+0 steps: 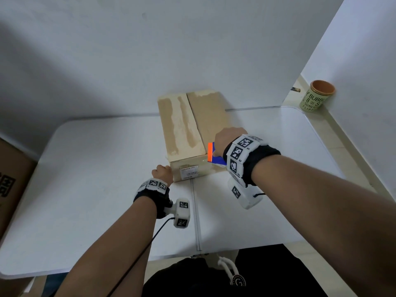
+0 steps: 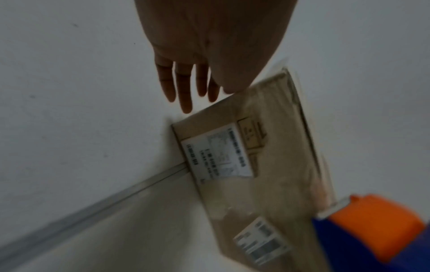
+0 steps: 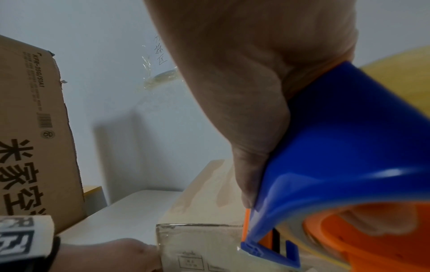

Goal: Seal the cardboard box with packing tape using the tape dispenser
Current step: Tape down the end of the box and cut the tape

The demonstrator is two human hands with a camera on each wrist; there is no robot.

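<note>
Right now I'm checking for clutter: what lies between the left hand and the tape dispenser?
Only the cardboard box: in the head view its near end face, with a label, spans from the left hand to the tape dispenser.

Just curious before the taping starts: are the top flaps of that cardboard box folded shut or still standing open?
Folded shut. In the head view both flaps of the cardboard box lie flat, meeting along a centre seam.

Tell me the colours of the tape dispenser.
The tape dispenser is blue with orange parts, clearest in the right wrist view.
</note>
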